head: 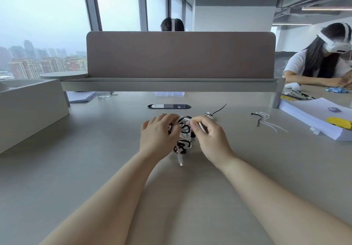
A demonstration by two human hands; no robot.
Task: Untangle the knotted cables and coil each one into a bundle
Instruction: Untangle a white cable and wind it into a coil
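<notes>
Seen from the head camera, the tangle of black and white cables (183, 137) is between both hands at the middle of the tabletop (95, 149). The left hand (157, 137) curls its fingers around the tangle, and the right hand (210, 141) pinches a white cable end (201, 127) in its fingers. Loose zip ties (265, 120) lie well off to the right.

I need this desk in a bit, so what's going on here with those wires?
A person is untangling a knot of black and white cables on the desk. The left hand grips the knot while the right hand pinches a white strand at its top. One white plug end trails out toward the person. Nothing is coiled yet, and the cable ties to the right lie untouched.
</notes>
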